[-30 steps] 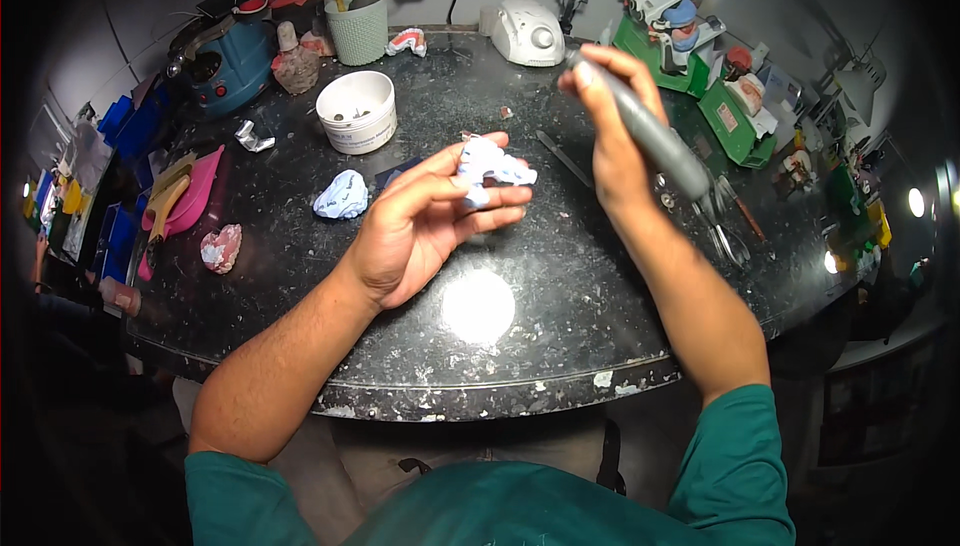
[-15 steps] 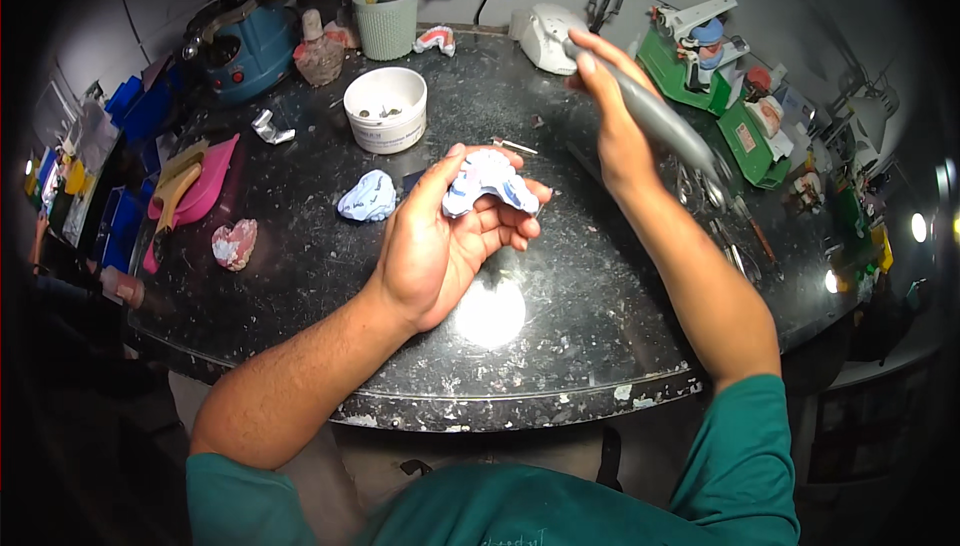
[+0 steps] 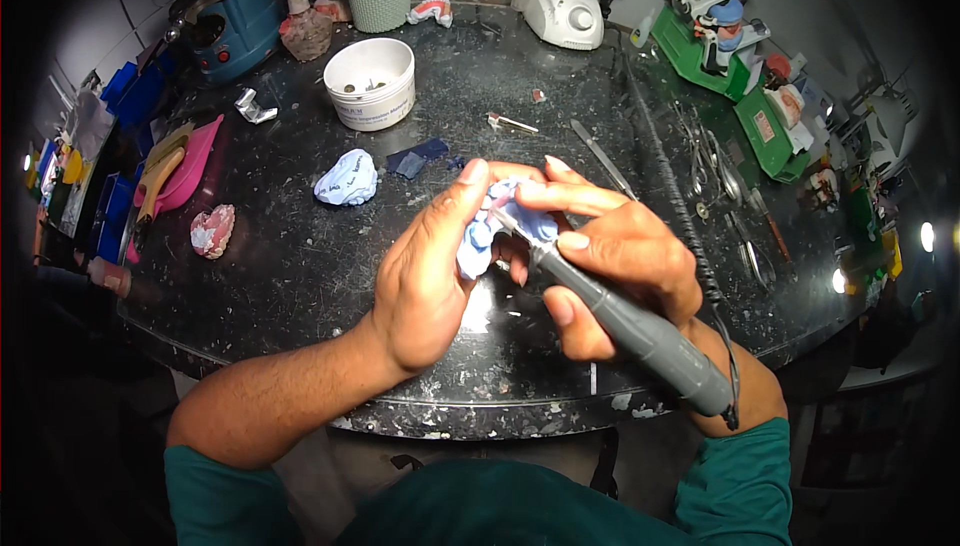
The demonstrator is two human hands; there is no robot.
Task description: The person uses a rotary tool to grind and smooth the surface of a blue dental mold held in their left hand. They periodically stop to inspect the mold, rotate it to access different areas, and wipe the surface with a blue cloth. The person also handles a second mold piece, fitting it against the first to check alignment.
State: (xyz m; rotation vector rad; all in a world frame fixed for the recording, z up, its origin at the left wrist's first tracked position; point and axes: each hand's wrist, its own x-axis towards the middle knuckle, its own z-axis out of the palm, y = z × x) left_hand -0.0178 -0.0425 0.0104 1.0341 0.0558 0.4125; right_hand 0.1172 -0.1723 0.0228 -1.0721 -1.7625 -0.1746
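My left hand (image 3: 422, 281) cups a pale blue and white plaster dental cast (image 3: 476, 246) above the middle of the bench, thumb on its near-left side. My right hand (image 3: 640, 251) grips a dark grey rotary handpiece (image 3: 645, 336) like a pen, its cord hanging from the rear end. The handpiece's narrow tip lies against or just over the cast; which of the two cannot be told. Right fingertips rest near the cast's far edge. A second pale blue plaster piece (image 3: 346, 178) with dark marks lies left of my hands.
Around the black bench (image 3: 300, 276) stand a white tub (image 3: 370, 96) with small metal bits, a white control box (image 3: 563, 14), green trays (image 3: 775, 136) and a blue machine (image 3: 235, 41). Scissor-like metal tools (image 3: 715, 171) lie right. A pink dustpan (image 3: 190, 181) and pink-white cast (image 3: 212, 233) lie left.
My right hand has come down and inward from the upper right, turning the handpiece so that its tip meets the cast area. My left hand has tilted the cast. The view has shifted slightly.
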